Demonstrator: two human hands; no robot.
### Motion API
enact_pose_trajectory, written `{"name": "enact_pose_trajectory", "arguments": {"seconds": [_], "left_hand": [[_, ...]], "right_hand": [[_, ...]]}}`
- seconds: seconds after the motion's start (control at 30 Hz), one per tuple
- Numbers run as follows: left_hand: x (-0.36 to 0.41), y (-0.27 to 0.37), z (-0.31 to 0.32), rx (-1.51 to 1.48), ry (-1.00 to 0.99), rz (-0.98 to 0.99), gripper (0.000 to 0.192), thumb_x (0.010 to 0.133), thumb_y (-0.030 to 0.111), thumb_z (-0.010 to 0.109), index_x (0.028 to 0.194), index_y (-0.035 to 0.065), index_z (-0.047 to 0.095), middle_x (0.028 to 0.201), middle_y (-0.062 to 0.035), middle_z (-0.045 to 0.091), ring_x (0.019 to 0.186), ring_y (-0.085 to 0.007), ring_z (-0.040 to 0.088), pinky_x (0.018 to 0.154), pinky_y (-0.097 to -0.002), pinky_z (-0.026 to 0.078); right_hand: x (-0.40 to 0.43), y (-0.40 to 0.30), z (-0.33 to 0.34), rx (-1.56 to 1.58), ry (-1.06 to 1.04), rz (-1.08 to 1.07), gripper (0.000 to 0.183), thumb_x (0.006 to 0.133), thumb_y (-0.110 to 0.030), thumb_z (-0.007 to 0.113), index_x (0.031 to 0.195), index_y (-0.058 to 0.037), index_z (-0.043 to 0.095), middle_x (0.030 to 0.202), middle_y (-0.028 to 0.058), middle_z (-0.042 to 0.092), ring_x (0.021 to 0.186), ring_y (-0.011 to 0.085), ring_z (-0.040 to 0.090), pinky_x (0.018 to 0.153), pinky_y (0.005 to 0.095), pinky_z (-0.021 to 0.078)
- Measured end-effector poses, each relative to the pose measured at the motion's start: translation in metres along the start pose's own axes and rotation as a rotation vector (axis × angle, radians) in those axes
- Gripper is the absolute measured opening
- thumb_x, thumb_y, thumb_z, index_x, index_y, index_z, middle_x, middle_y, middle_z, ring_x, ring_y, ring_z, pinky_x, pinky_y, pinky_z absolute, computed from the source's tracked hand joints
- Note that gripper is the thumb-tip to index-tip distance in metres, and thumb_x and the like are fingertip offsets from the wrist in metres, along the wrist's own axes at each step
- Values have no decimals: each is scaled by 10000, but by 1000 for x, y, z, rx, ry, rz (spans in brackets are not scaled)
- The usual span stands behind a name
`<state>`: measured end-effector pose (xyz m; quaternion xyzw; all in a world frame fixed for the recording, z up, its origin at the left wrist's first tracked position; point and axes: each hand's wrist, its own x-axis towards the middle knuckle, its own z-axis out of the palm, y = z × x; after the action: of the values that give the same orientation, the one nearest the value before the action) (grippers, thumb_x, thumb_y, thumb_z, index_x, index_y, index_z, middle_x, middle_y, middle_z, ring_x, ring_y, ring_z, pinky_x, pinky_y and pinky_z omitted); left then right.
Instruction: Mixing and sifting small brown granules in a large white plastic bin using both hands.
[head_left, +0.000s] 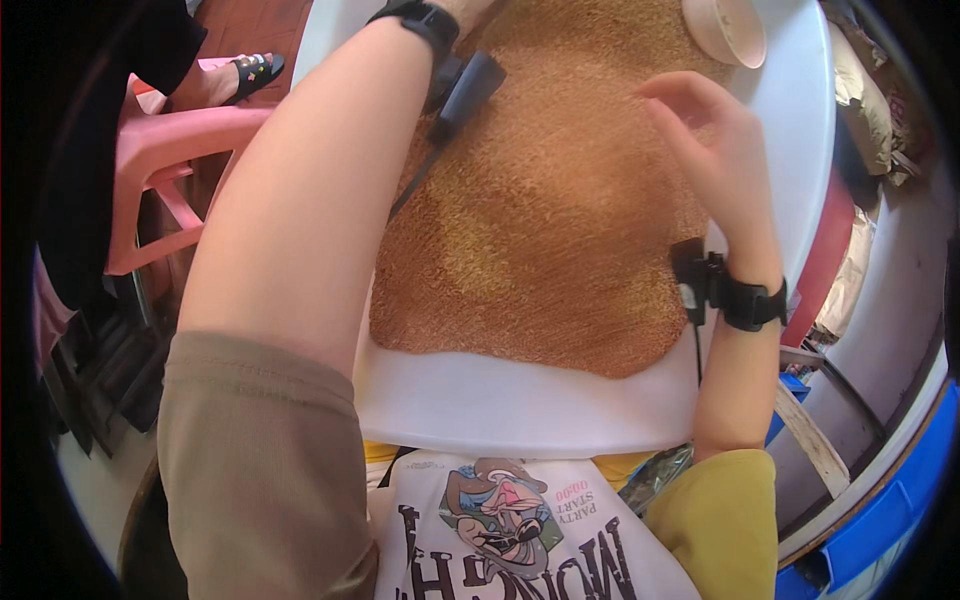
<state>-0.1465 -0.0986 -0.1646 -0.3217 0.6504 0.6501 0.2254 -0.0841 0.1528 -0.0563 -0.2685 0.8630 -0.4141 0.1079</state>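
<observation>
A broad layer of brown, unhusked grain (540, 225) covers much of a white table (525, 405). My right hand (709, 135) is over the grain's right side, fingers curled and thumb just apart from them; nothing shows in its grasp. Only the base of my left hand (476, 11) shows at the top edge, and its fingers are out of view. Black straps with small dark devices circle both wrists. From the left one, a dark blue-grey block (471, 88) and a cable extend over the grain. A pale bowl (726, 30) is at the top right, tilted, with little of its inside visible.
A pink plastic stool (187, 135) stands left of the table, near another person's sandalled foot (244, 79) and dark-clothed leg. To the right are a red surface (825, 255), paper-like sacks (862, 105), a wooden strip (814, 439) and blue containers (870, 532).
</observation>
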Motion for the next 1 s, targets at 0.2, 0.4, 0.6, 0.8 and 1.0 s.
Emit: {"name": "enact_pose_trajectory", "arguments": {"seconds": [0.2, 0.4, 0.6, 0.8, 1.0], "left_hand": [[-1, -4, -2, -29, 12, 10, 248, 821, 375, 452, 792, 133, 498, 754, -9, 425, 714, -158, 361, 661, -327, 294], [-5, -7, -1, -50, 5, 34, 268, 819, 372, 454, 868, 114, 504, 849, -28, 440, 788, -169, 372, 714, -333, 297], [-7, -7, -5, -48, 6, 53, 308, 816, 370, 456, 945, 95, 511, 943, -47, 455, 863, -179, 382, 767, -340, 301], [-8, -2, 0, -35, 3, 72, 363, 813, 367, 458, 1021, 76, 517, 1038, -66, 470, 938, -189, 392, 820, -346, 305], [-8, 4, 4, -12, 15, 87, 425, 810, 364, 459, 1097, 56, 524, 1133, -85, 485, 1012, -200, 402, 873, -352, 309]], "right_hand": [[-3, -17, -7, -103, -141, -114, 90, 722, -47, 623, 801, -15, 595, 633, 11, 532, 606, 91, 490, 611, 218, 384], [-6, -28, 7, -115, -232, -81, 103, 698, -24, 594, 795, -11, 560, 673, 43, 509, 624, 128, 488, 607, 240, 391], [-4, -26, 13, -206, -186, -60, 122, 739, -31, 569, 859, -12, 579, 708, 54, 529, 646, 134, 508, 607, 248, 411], [3, 33, -25, -496, 119, 160, 146, 829, -100, 537, 947, -34, 592, 755, 28, 567, 638, 98, 512, 570, 235, 419], [1, 42, -39, -414, 130, 340, 189, 840, -123, 533, 999, -30, 575, 769, 19, 554, 630, 74, 492, 513, 224, 412]]}}
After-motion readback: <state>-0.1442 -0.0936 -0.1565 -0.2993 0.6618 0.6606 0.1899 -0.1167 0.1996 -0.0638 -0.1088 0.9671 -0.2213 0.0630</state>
